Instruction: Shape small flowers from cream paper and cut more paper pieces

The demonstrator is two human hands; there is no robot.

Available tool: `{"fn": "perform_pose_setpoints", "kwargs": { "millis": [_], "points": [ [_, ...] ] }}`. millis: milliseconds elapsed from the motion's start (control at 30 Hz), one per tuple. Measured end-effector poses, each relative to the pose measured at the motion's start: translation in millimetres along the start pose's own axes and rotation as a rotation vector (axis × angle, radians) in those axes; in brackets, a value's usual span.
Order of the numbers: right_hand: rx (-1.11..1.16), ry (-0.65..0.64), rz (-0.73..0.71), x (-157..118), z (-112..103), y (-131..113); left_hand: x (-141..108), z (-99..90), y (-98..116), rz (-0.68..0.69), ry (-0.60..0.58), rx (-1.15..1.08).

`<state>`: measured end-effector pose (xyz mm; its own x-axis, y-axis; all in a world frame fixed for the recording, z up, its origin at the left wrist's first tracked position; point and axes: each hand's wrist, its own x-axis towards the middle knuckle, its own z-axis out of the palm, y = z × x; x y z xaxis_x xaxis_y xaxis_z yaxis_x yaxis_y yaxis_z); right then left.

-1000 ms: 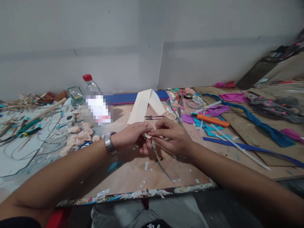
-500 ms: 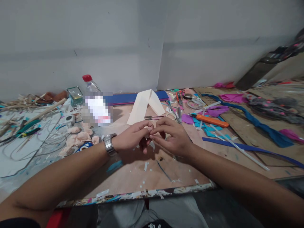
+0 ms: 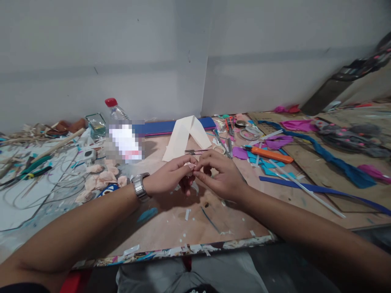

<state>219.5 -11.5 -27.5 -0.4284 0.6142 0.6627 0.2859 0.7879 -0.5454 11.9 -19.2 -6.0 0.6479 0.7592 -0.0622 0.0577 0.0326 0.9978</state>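
Over the middle of the wooden table, my left hand (image 3: 172, 175) and my right hand (image 3: 221, 175) meet at the fingertips. Both are closed in a pinch around something small and pale, mostly hidden by the fingers, so I cannot name it. A metal watch (image 3: 140, 186) is on my left wrist. Just beyond the fingers lie scissors (image 3: 195, 152) and a folded cream paper strip (image 3: 180, 138). Pale peach crumpled paper pieces (image 3: 102, 179) sit left of my left hand.
A red-capped bottle (image 3: 117, 114) stands at the back left. Green-handled pliers (image 3: 35, 165) lie far left. To the right are an orange utility knife (image 3: 269, 154), a blue strip (image 3: 305, 187), a white stick (image 3: 308, 191) and cardboard (image 3: 330, 199). A wall (image 3: 152, 61) rises behind.
My fingers have shifted slightly around the small pale thing, the right fingertips curling a little more. Both hands stay together in the same place; the view has moved slightly.
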Motion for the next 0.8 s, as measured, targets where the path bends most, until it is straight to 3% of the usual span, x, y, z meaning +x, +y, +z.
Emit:
{"fn": "perform_pose_setpoints", "kwargs": {
  "millis": [333,800],
  "points": [
    [0.105,-0.008,0.187,2.0,0.5,-0.4,0.6,-1.1,-3.9,0.017,-0.023,-0.002],
    [0.098,0.0,0.194,3.3,-1.0,-2.3,-0.1,-2.4,0.5,-0.026,-0.014,-0.035]
  ]
}}
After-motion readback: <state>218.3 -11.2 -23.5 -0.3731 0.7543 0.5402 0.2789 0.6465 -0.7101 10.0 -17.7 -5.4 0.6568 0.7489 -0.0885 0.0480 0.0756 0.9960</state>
